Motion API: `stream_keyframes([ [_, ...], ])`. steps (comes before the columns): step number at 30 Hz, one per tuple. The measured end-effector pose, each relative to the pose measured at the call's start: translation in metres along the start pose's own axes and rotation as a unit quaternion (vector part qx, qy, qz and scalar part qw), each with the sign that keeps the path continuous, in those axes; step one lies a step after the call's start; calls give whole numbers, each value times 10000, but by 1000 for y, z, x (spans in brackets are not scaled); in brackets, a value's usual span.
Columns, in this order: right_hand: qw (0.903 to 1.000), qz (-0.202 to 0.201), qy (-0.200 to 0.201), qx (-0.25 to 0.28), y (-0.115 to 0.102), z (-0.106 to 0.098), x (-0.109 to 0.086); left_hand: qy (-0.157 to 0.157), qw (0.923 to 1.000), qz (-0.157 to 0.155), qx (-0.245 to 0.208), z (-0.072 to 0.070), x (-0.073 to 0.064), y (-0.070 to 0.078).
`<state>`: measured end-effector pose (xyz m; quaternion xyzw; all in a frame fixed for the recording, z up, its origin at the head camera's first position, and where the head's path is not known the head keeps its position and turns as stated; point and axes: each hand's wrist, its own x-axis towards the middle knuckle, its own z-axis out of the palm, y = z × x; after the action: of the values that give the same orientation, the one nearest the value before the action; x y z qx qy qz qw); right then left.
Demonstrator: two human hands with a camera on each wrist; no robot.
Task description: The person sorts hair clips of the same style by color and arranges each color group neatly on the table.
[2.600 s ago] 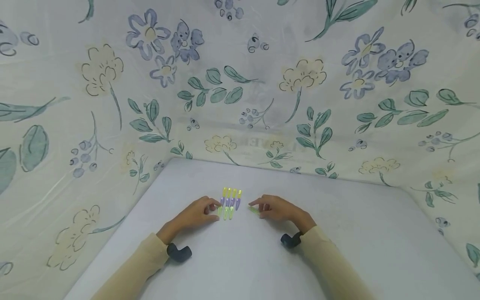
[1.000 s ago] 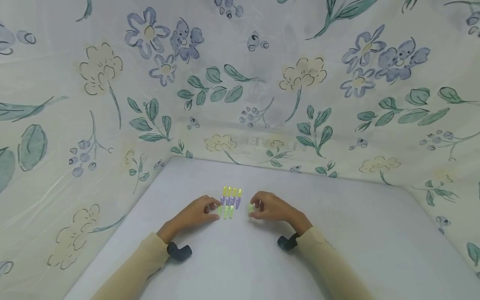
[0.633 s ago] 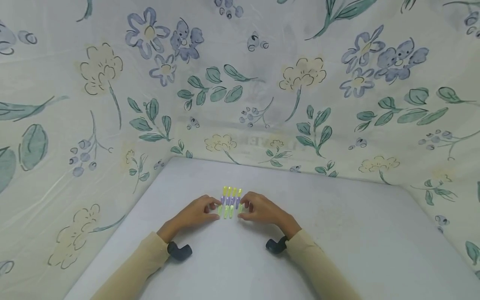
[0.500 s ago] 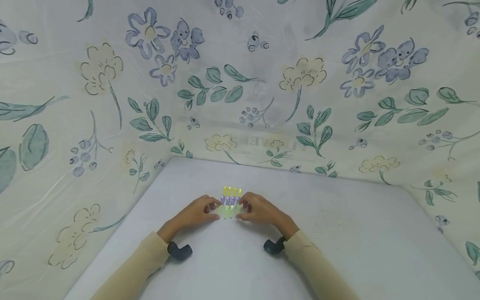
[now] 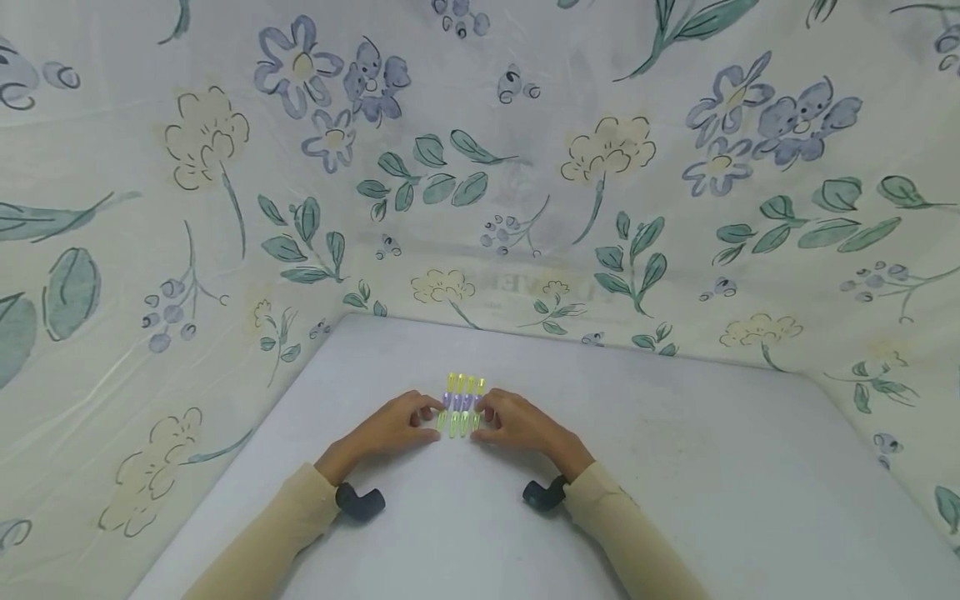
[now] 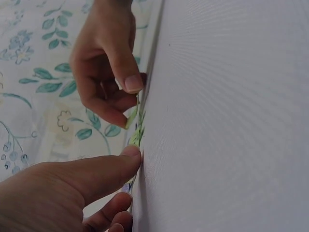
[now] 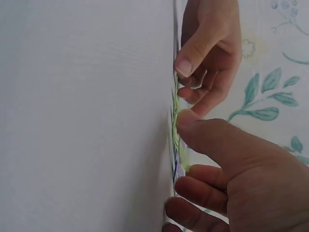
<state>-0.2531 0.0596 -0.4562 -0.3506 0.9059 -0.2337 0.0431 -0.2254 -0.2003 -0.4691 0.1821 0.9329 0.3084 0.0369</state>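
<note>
On the white table (image 5: 450,517), small hair clips lie in three rows: yellow clips (image 5: 461,383) at the back, purple clips (image 5: 458,402) in the middle, green clips (image 5: 454,424) in front. My right hand (image 5: 521,421) pinches a green hair clip (image 5: 476,423) by its ends, thumb near and forefinger far, at the front row's right end. In the left wrist view this clip (image 6: 132,118) is tilted between the fingertips. My left hand (image 5: 392,425) holds the leftmost green hair clip (image 5: 442,421) between thumb and forefinger. The fingers partly cover the outer purple clips.
A floral-patterned sheet (image 5: 525,183) rises behind the table and along its left side. Each wrist carries a dark camera mount (image 5: 360,503) just above the tabletop. White table surface stretches to the right and in front of the hands.
The right hand picked up the green clip lying apart on the right, turned it upright in line with the others, and carried it left to the front row. The left hand stayed put.
</note>
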Motion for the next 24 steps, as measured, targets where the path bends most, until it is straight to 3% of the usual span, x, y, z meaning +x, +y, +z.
stream_keyframes([
  [17, 9996, 126, 41, -238, 1, 0, -6, -84, 9999, -126, -47, 2, 6, 4],
  [24, 10000, 86, 30, 4, 4, -7, -15, -108, 9999, -5, -93, 2, 7, 4],
])
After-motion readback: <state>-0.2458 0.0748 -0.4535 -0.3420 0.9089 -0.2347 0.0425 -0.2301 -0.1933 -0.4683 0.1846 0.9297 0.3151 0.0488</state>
